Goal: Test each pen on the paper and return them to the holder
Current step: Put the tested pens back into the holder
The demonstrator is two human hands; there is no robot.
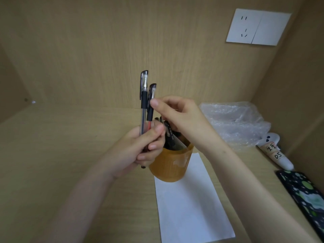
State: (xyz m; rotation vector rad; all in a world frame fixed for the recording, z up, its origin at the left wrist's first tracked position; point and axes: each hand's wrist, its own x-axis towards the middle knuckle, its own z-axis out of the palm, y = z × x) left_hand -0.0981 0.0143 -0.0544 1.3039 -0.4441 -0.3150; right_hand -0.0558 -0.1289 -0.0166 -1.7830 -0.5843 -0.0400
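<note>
Paper [191, 207] waits bare, near the holder [171, 165].
Left hand [138, 149] grips two capped pens [144, 102] upright; right hand [182, 116] pinches one cap, probably uncapping.

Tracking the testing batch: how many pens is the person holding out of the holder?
2: a black-ink pen and a red-ink pen, upright in the left hand. More sit in the holder, partly hidden.

The left hand [140, 148] is raised in front of the body, forearm rising from the lower left, its fingers [152, 147] curled tight in a fist-like grip with the thumb pressed across the front. The right hand [178, 116] reaches in from the lower right, wrist bent downward, thumb extended leftward and the other fingers curled under.
</note>
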